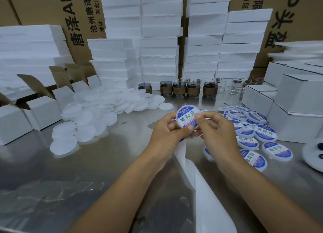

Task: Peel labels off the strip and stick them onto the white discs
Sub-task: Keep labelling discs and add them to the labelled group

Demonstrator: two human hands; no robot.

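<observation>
Left hand [167,133] hides strip [201,189] top, disc [187,115] edge

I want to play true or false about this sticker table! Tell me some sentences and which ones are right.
1. The left hand and the right hand both pinch one labelled disc. True.
2. The plain white discs are piled on the person's right. False: they lie left; finished discs lie right.
3. The label strip hangs below the hands. True.
4. The dark cups at the back wear red sleeves. False: the sleeves are brown.

Labelled white disc [187,116] above strip [201,189], perhaps touching
</observation>
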